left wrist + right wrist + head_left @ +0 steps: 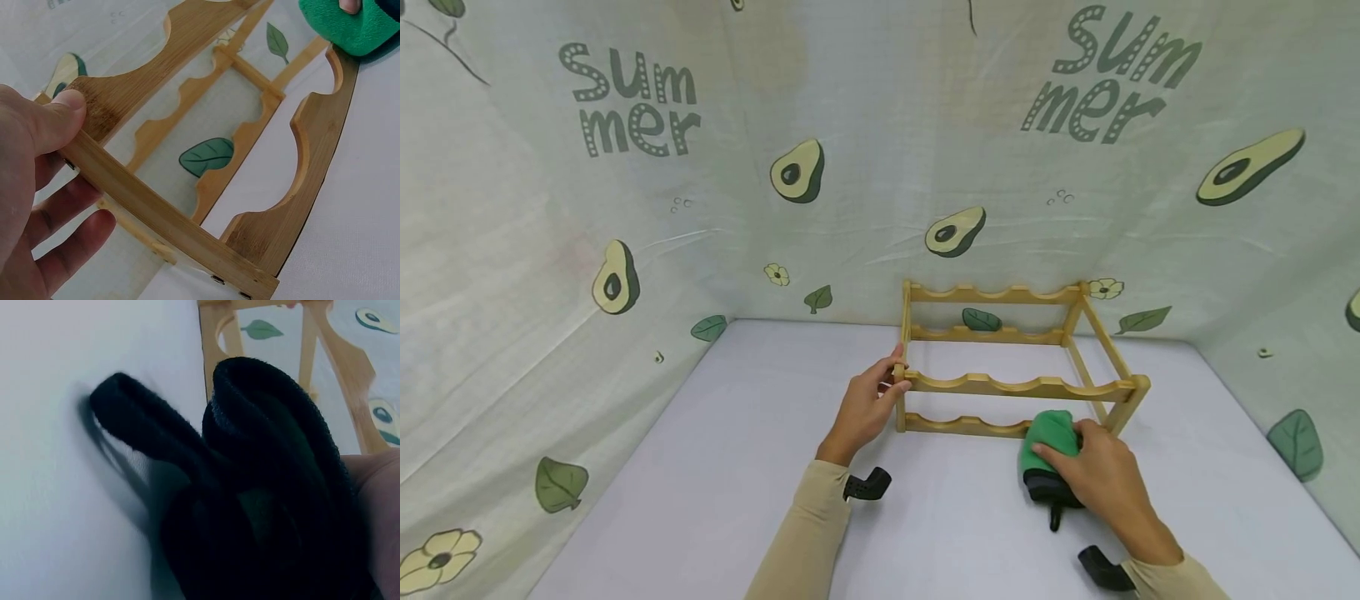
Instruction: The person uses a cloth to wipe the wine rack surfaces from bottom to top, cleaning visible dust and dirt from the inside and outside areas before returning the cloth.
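A light wooden rack (pixel 981 383) with scalloped rails stands at the back of the table. My left hand (pixel 867 408) holds its front left post, thumb on the near side and fingers around the other, as the left wrist view shows. In my right hand (pixel 1105 475) is a soft green mitt (pixel 1048 437) with a black cuff (pixel 1047 486), gripped between thumb and fingers. The mitt overlaps the right part of the lower front rail (pixel 966 426). A dark hanging loop (pixel 144 419) sticks out from the cuff in the right wrist view.
The white table (pixel 715 467) reaches back to a cloth wall (pixel 865 100) printed with avocados and leaves, close behind the rack. Black wrist mounts (pixel 868 483) sit at both sleeve ends.
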The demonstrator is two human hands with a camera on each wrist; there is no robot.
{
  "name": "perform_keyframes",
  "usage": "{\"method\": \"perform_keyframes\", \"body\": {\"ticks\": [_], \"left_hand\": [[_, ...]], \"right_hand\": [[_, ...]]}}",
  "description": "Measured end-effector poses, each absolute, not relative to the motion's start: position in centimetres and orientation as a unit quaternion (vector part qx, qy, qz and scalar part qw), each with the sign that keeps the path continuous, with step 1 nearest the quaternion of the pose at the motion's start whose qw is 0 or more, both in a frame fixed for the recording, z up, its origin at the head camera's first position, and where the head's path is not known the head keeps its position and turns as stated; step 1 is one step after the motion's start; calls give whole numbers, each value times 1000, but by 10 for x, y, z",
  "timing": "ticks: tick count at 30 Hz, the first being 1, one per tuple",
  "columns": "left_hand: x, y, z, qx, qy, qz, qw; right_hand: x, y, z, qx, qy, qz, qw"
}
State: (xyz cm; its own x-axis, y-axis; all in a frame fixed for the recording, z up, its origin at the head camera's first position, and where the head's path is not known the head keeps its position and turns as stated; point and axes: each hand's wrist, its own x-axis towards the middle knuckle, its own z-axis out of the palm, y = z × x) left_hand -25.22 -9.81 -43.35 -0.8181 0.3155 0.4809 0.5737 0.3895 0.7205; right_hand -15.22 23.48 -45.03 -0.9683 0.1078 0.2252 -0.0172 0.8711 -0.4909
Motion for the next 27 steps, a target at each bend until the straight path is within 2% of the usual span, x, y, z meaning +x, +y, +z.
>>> {"method": "perform_keyframes", "body": {"ticks": [27], "left_hand": [[-251, -100, -432, -260, -828, -482, 125]], "right_hand": [[-173, 167, -451, 32, -947, 296, 119]]}}
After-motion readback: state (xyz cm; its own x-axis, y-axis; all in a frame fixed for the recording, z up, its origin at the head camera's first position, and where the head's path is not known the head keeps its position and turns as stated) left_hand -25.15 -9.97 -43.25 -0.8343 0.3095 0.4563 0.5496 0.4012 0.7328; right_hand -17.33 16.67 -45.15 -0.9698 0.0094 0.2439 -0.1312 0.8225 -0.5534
